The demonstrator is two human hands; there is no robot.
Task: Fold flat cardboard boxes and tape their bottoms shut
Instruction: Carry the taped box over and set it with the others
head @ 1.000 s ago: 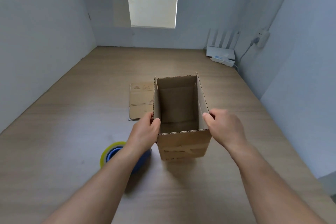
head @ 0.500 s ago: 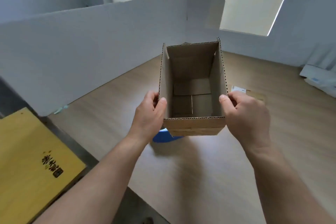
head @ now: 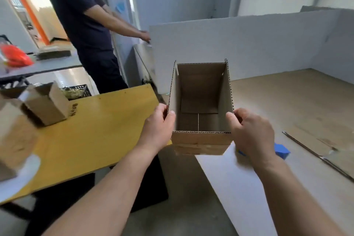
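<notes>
An assembled brown cardboard box hangs in the air, its open top facing me and its bottom flaps closed inside. My left hand grips its left wall, thumb over the rim. My right hand grips the right wall the same way. The box is above the gap between the wooden work table and a yellow table. A blue tape dispenser peeks out behind my right wrist. A flat cardboard sheet lies on the work table at the right.
Finished cardboard boxes stand on the yellow table at the left. A person in dark clothes stands beyond it, touching the white partition. A grey table with a red bag is at far left.
I have carried the box to the left, off the work table and toward the yellow table. The view has swung left, bringing the finished boxes and the standing person into sight.
</notes>
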